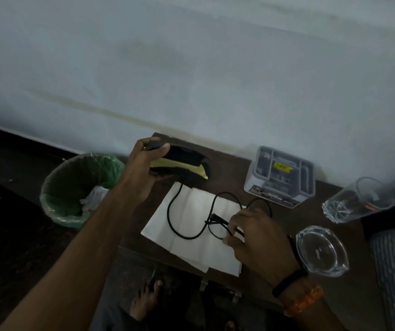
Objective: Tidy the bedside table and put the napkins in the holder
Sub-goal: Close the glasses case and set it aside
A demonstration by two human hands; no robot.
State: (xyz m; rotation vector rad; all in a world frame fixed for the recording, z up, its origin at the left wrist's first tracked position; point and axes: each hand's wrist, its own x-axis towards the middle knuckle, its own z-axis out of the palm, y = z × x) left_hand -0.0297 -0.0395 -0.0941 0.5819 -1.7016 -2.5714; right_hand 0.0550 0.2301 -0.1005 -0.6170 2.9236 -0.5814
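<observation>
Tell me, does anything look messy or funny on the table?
Yes. A black cable loops loosely across the white napkins, which lie flat on the table, not in any holder. The glass at the far right looks tipped over.

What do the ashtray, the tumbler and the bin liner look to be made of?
Ashtray: clear glass by its look, thick faceted rim. Tumbler: clear glass or hard plastic, see-through with glints. Bin liner: thin green plastic film, crinkled and slightly glossy.

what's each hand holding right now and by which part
The left hand grips the black-and-yellow device by its left end; the right hand pinches its black cord near the free end, over the napkins.
</observation>
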